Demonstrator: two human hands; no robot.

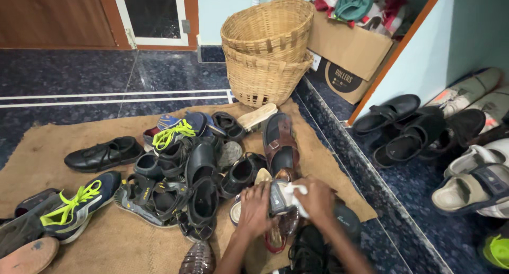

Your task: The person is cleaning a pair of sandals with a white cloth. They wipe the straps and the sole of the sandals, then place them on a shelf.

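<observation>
Sandal (pixel 278 199), grey and strappy, sits low in the middle of the view, right at the near edge of the shoe pile, and both hands are on it. The left hand (pixel 253 210) clamps around its left side, fingers curled over the edge, holding it up off the brown mat (pixel 47 147). The right hand (pixel 317 199) closes on a white cloth (pixel 297 189) and presses it against the sandal's upper. So the hands are close together, one gripping the sandal, the other gripping the cloth, with the sandal between them.

Just behind it lies a brown buckled sandal (pixel 279 141), pointing away. To the left, a heap of black sandals (pixel 199 189) tangles together, and a blue sneaker with neon-yellow laces (pixel 177 130) tops the pile. A second such sneaker (pixel 79 205) rests well apart at the mat's left side, near a black leather shoe (pixel 103 153). Two stacked wicker baskets (pixel 266 49) stand at the far end of the mat, beside a cardboard box (pixel 350 54) stuffed with clothes. On the right, beyond the dark stone step (pixel 366 184), more sandals (pixel 405 128) line the floor.
</observation>
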